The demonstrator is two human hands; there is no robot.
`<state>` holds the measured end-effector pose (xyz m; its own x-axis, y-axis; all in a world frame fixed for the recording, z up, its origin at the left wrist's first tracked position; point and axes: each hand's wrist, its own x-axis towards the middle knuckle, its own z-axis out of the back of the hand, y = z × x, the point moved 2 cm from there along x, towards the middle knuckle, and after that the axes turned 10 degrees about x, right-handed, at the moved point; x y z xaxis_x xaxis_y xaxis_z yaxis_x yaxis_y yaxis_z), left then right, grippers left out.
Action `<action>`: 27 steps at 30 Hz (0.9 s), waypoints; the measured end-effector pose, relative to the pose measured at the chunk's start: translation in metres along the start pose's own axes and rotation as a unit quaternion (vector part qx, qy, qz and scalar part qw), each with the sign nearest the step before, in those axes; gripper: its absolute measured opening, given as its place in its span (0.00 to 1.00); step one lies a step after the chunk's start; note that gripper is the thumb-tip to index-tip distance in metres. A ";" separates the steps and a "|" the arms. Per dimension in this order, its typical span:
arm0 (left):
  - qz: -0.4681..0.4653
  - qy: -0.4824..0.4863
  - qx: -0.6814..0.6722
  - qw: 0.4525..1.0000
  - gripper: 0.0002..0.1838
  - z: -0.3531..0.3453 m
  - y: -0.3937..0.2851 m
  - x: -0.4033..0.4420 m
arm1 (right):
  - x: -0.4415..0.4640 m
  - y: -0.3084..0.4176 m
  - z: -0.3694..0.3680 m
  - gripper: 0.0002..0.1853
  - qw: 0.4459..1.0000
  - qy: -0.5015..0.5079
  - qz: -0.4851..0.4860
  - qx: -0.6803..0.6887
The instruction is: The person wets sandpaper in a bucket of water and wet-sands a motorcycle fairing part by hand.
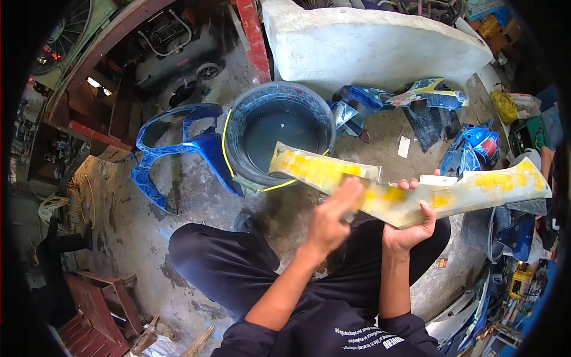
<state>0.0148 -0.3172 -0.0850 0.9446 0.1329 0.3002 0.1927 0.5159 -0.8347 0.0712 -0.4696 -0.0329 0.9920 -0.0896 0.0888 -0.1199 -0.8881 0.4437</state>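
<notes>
A long, angled vehicle body panel (pixel 452 199), whitish with yellow patches, lies across my view above my lap. Its middle is gripped by my right hand (pixel 410 229), with the thumb on the near side and fingertips over the far edge. My left hand (pixel 334 219) presses on the panel's face, fingers together and slightly blurred. Under those fingers shows the edge of a small dark piece that looks like sandpaper (pixel 351 178). Just beyond the panel's left end stands a dark bucket (pixel 237 98) of water with a yellow-green handle.
A blue plastic fairing (pixel 205 146) lies left of the bucket. More blue body parts (pixel 366 98) rest on the concrete floor to the right, before a large white slab (pixel 380 47). A red wooden stool (pixel 89 306) is at lower left; another bucket (pixel 480 229) stands right.
</notes>
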 end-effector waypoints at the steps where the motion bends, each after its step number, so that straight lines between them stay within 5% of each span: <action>1: 0.034 -0.031 0.029 0.999 0.40 0.001 0.020 0.003 | -0.001 0.000 0.000 0.45 1.000 -0.006 -0.001 -0.002; 4: 0.129 -0.078 0.088 0.985 0.39 0.010 0.046 0.013 | -0.006 -0.001 0.004 0.45 1.000 -0.007 -0.001 0.004; 10: -0.014 -0.006 0.005 1.000 0.43 -0.002 -0.003 -0.003 | 0.000 0.000 0.002 0.44 1.000 -0.001 0.005 -0.008; 14: 0.148 -0.068 0.106 0.981 0.42 0.010 0.084 0.005 | -0.002 0.003 0.006 0.45 1.000 -0.007 0.002 -0.001; 16: 0.150 -0.072 0.137 0.976 0.42 0.015 0.080 0.010 | 0.000 0.002 0.005 0.44 1.000 -0.005 0.001 -0.001; 22: -0.018 -0.002 0.048 0.999 0.37 0.002 0.014 -0.003 | 0.002 0.004 0.006 0.44 1.000 -0.006 -0.001 0.002; 27: 0.128 -0.100 0.068 0.984 0.38 0.011 0.086 0.007 | 0.001 0.004 0.006 0.44 1.000 -0.010 0.001 -0.002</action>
<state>0.0347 -0.2627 -0.1492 0.8839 0.4297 0.1844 -0.0944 0.5503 -0.8296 0.0716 -0.4763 -0.0367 0.9924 -0.0998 0.0724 -0.1217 -0.8865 0.4464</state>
